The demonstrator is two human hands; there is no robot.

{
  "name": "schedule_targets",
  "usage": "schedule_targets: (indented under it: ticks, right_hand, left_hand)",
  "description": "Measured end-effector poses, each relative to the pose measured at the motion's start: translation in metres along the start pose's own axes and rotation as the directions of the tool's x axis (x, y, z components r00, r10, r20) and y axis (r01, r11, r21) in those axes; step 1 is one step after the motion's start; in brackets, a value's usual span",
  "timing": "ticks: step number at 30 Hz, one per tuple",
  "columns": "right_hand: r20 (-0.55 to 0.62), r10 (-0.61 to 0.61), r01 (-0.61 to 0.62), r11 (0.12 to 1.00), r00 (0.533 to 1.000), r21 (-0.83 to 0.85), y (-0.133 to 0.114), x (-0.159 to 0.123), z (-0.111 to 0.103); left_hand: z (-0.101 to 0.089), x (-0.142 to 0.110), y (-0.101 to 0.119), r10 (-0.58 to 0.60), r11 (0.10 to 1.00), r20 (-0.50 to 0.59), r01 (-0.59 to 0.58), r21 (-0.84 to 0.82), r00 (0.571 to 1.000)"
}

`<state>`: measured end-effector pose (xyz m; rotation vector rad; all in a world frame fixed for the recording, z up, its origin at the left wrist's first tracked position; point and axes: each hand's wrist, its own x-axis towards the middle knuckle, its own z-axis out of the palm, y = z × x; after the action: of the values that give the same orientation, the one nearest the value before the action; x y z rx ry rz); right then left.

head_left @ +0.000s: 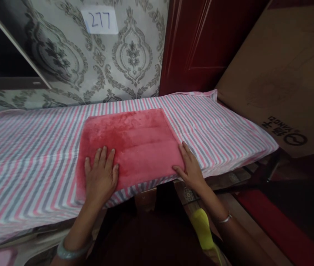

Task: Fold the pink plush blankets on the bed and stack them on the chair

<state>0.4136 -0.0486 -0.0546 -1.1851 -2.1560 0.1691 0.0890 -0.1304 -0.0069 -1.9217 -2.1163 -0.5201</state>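
A pink-red plush cloth (142,147), roughly rectangular with faint crosswise creases, lies flat on a striped tablecloth (206,129). My left hand (100,177) rests palm down on its left front part, fingers spread. At the cloth's right edge, my right hand (190,168) touches the border, fingers stretched forward and thumb apart. Darker red patches show in the nap on the left and far side. Neither hand has anything gripped. A pale bangle circles my left wrist and a thin bracelet my right.
Behind the table is patterned wallpaper with a paper marked 277 (100,20). A dark screen (4,48) is at upper left, a dark red door (198,37) beyond. A large cardboard box (281,81) stands right. Something yellow-green (202,229) hangs below my right forearm.
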Motion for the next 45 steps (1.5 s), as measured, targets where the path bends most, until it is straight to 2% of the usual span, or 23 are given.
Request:
schedule_targets:
  ticks: [5,10,17,20,24,27,29,31,33,35,38,40,42,45]
  right_hand:
    - [-0.24,0.147,-0.136,0.989,0.96,0.06,-0.011,-0.023,0.003]
    - [-0.29,0.204,-0.179,0.977,0.935,0.113,-0.018,-0.021,0.009]
    - [-0.269,0.132,-0.117,0.991,0.954,0.069,0.005,-0.016,0.007]
    - [-0.261,0.135,-0.113,0.989,0.956,0.096,0.008,-0.018,0.007]
    - [-0.25,0.138,-0.102,0.983,0.958,0.15,-0.001,-0.019,-0.008]
    - [-0.352,0.073,-0.047,0.996,0.933,0.082,-0.016,-0.013,-0.023]
    - [-0.397,0.009,0.002,1.0,0.918,0.028,-0.032,-0.005,-0.025]
    - [-0.338,-0.069,0.082,0.996,0.938,0.023,-0.055,0.008,-0.017]
    - [-0.201,-0.16,0.175,0.983,0.966,0.059,-0.085,0.025,-0.002]
    - [-0.05,-0.242,0.246,0.963,0.969,0.111,-0.119,0.045,0.017]
    - [0.143,-0.334,0.307,0.935,0.932,0.18,-0.17,0.073,0.045]
    - [0.227,-0.371,0.327,0.922,0.901,0.207,-0.198,0.084,0.061]
    - [0.301,-0.37,0.323,0.926,0.879,0.196,-0.215,0.088,0.075]
    - [0.377,-0.336,0.302,0.942,0.863,0.148,-0.224,0.084,0.091]
  left_hand:
    - [0.001,-0.001,0.0,-0.007,1.0,-0.008,0.007,-0.01,1.0]
    - [0.001,-0.001,0.001,-0.015,1.0,-0.01,0.015,-0.026,1.0]
    - [0.0,0.0,-0.001,-0.004,1.0,0.002,0.004,-0.005,1.0]
    - [0.001,-0.001,-0.001,-0.011,1.0,-0.003,0.011,-0.006,1.0]
    - [0.002,-0.002,0.002,-0.024,1.0,0.0,0.024,-0.007,1.0]
    - [0.001,-0.004,0.003,-0.029,0.999,0.006,0.03,-0.014,1.0]
    - [-0.002,-0.006,0.001,-0.021,0.999,0.005,0.022,-0.034,1.0]
    - [-0.009,-0.008,-0.002,-0.018,0.998,-0.016,0.017,-0.057,1.0]
    - [-0.018,-0.012,-0.007,-0.035,0.998,-0.058,0.032,-0.062,0.998]
    - [-0.025,-0.016,-0.013,-0.068,0.997,-0.091,0.063,-0.052,0.994]
    - [-0.026,-0.023,-0.025,-0.108,0.994,-0.085,0.105,-0.033,0.991]
    - [-0.019,-0.028,-0.031,-0.112,0.994,-0.064,0.111,-0.019,0.992]
    - [-0.01,-0.032,-0.036,-0.105,0.994,-0.039,0.104,-0.011,0.994]
    - [0.003,-0.036,-0.04,-0.113,0.994,-0.005,0.113,-0.016,0.994]
